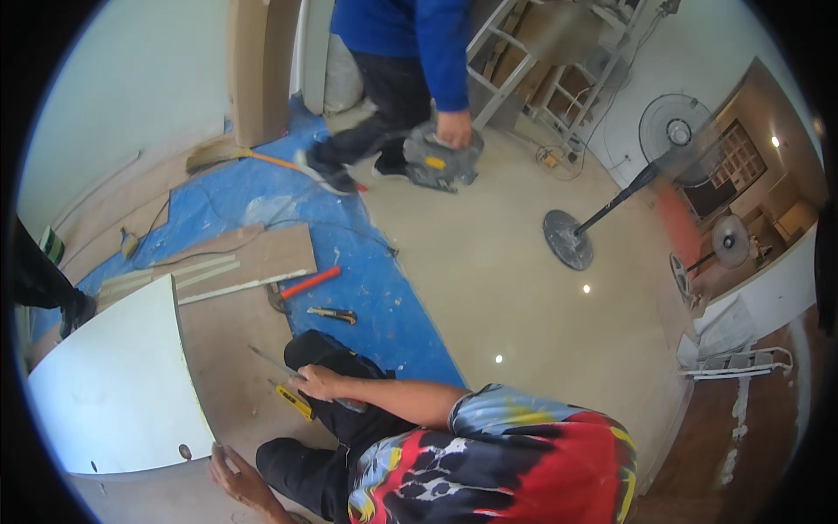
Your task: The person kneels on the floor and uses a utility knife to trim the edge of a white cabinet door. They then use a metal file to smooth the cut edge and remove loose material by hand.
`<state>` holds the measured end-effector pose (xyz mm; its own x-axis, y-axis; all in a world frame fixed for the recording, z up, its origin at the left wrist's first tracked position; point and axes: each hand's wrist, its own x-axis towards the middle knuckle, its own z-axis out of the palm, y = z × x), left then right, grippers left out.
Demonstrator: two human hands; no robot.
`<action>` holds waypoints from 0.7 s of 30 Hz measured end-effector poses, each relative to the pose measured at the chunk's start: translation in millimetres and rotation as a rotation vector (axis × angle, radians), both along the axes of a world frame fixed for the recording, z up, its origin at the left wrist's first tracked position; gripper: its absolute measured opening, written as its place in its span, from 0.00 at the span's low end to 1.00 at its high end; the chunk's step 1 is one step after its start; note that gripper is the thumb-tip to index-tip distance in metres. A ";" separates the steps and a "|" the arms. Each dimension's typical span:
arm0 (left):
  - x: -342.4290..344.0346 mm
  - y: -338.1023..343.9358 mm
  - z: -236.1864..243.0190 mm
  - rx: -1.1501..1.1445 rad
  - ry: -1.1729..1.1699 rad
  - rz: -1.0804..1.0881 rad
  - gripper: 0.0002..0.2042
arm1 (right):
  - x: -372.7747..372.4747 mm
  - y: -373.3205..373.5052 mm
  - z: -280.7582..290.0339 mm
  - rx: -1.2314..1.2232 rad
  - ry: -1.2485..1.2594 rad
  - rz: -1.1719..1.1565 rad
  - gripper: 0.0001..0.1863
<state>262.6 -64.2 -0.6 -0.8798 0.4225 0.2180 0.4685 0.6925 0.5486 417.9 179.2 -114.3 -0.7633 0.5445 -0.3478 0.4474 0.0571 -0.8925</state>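
Observation:
A large white panel (122,384) with a curved far edge and small holes along its near edge lies at the left. My left hand (237,479) grips its near right corner between fingers and thumb. Above my knee, my right hand (320,383) is closed around a long thin tool (265,356) with a narrow grey blade; its grey handle end shows behind the hand, and its exact kind is unclear. Just below that hand, a yellow utility knife (293,402) lies on the brown board. A red-handled hammer (305,286) and another utility knife (333,314) lie farther off.
Blue sheeting (384,297) covers part of the tiled floor. Wooden offcuts (253,253) and a broom (218,155) lie beyond the panel. A co-worker (397,79) carries a grey tool case (441,157). A standing fan (572,240) and ladders (515,65) stand farther away; another person's leg (48,279) shows at far left.

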 end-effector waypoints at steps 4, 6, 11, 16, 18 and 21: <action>-22.2 1.0 -19.3 -0.308 0.299 -0.042 0.26 | 1.4 2.6 -3.6 0.000 -0.003 -0.013 0.30; -23.7 2.9 -33.3 -0.305 0.188 -0.068 0.29 | 1.8 5.1 -4.6 0.007 0.012 -0.025 0.27; -8.7 4.4 -46.2 -0.270 0.170 -0.090 0.33 | 2.0 11.1 -6.4 0.086 -0.005 -0.012 0.27; 4.3 5.4 -30.5 -0.274 0.142 -0.108 0.30 | 0.8 14.4 -5.2 0.039 0.012 0.013 0.29; 7.5 9.5 -26.4 -0.356 0.125 -0.116 0.26 | 0.3 14.1 -3.8 0.024 -0.027 0.017 0.27; 10.9 14.9 -21.9 -0.344 0.188 -0.121 0.20 | -0.4 13.4 -0.4 -0.021 -0.008 -0.004 0.27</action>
